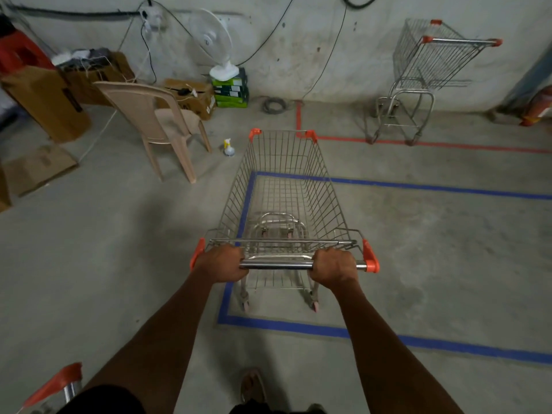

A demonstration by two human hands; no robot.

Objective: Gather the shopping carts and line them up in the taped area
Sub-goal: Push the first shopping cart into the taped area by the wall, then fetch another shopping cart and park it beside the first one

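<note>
Hands [222,264] gripping smooth steel handle [276,265], wire-mesh cart [283,186]

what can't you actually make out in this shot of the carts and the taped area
Head view only:
- Blue tape: its right end is cut off by the frame edge, so the area's full extent is unknown.
- Third cart: only an orange handle end shows at the bottom-left corner.
- Held cart: front wheels hidden beneath its basket.
- Left hand and right hand: fingers wrap under the handle bar, out of sight.
- Far cart: the red tape passes its wheels; inside or outside is unclear.
</note>
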